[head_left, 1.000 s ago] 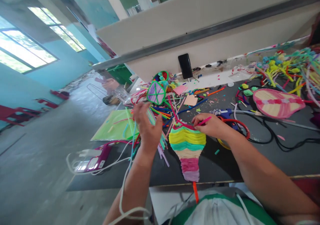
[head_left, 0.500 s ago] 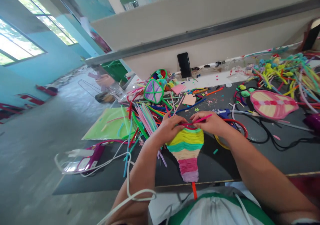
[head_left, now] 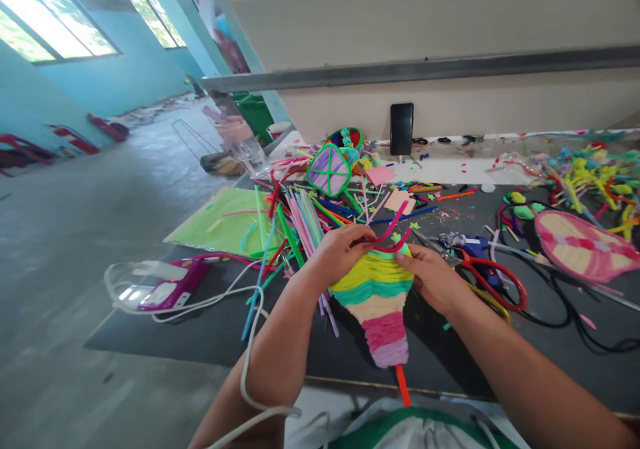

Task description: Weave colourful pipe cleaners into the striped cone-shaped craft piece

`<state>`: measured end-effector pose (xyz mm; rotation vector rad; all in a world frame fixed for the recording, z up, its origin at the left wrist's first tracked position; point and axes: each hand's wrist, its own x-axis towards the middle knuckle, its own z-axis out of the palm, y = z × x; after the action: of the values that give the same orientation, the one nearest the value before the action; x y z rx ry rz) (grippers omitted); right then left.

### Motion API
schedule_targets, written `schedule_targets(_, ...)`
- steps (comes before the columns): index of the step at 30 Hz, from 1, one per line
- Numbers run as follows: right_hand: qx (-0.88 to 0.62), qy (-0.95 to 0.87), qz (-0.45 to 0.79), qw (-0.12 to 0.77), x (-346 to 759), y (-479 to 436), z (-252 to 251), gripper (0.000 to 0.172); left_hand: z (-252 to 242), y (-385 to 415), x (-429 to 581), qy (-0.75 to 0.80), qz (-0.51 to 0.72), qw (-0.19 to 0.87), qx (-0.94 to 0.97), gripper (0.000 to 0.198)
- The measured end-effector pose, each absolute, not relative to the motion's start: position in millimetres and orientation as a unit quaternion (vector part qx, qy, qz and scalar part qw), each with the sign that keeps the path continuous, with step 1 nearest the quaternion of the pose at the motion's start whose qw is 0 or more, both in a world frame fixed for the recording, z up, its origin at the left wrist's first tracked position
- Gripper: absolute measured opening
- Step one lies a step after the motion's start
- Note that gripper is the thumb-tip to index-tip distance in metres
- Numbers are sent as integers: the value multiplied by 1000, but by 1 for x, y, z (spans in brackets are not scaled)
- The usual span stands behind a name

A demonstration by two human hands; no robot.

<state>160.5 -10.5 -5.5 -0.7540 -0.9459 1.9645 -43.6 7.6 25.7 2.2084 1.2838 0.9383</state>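
Observation:
A striped fan-shaped piece covered in pipe cleaners (head_left: 383, 292), yellow, teal, beige, magenta and lilac, hangs over the table edge with a red-orange stem towards me. My left hand (head_left: 343, 252) is closed at its upper left edge, pinching a pink pipe cleaner (head_left: 393, 226) there. That pipe cleaner is bent, with its two free ends rising to the right. My right hand (head_left: 430, 276) grips the upper right edge, thumb on the front and the other fingers partly hidden. Open red-handled scissors (head_left: 493, 279) lie just right of it.
Loose pipe cleaners (head_left: 305, 226) are heaped beyond my left hand. A phone (head_left: 401, 129) leans at the back. A blue glue gun (head_left: 475, 249) and a pink-rimmed fan (head_left: 585, 246) lie right. At left are a purple power strip (head_left: 175, 286), a white cable and a green sheet (head_left: 220, 226).
My right hand has let go of the pink pipe cleaner and moved down to the piece's right edge. The pipe cleaner's free ends now stick up. The view has turned slightly left.

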Motion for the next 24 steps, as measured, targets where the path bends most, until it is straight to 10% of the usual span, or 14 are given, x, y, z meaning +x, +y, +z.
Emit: schedule_targets(24, -352, -360, 718, 481, 155, -11, -12, 24, 28, 4, -33, 450, 293, 179, 824, 11)
